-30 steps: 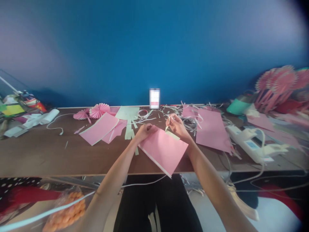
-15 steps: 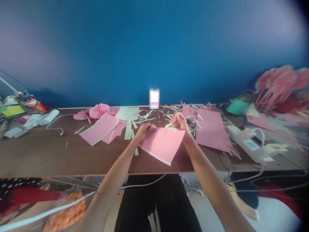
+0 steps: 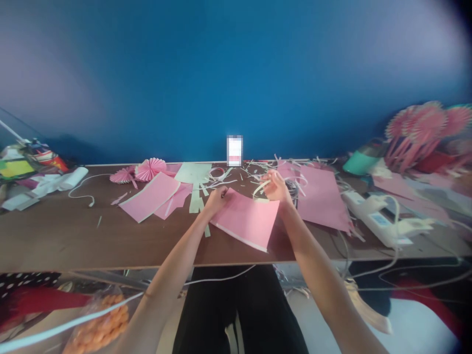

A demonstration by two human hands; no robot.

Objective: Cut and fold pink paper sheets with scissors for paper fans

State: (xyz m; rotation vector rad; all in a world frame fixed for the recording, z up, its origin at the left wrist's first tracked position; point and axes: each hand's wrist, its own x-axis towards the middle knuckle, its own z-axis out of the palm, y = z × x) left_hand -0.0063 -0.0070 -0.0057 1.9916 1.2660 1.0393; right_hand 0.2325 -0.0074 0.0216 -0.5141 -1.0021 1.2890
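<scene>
A pink paper sheet (image 3: 245, 222) lies on the brown table top, its white-edged near side toward me. My left hand (image 3: 216, 201) pinches its far left corner between the fingers. My right hand (image 3: 275, 187) stands a little above the far right corner, shut on a curling pale paper strip (image 3: 260, 188). The strip's lower end seems to reach the sheet's far edge, though the fingers partly hide it. Both forearms run in from the bottom of the view.
The brown table (image 3: 55, 236) holds pink paper fans (image 3: 149, 169), loose pink sheets (image 3: 320, 199), pale green cut paper (image 3: 191, 173) and tangled paper scraps. A white power strip (image 3: 376, 219) sits at right, with cables trailing over the table's near edge.
The sheet's near corner has swung away from me and the sheet now lies flatter on the table. My right hand has lifted a little, and the pale strip curls higher from it.
</scene>
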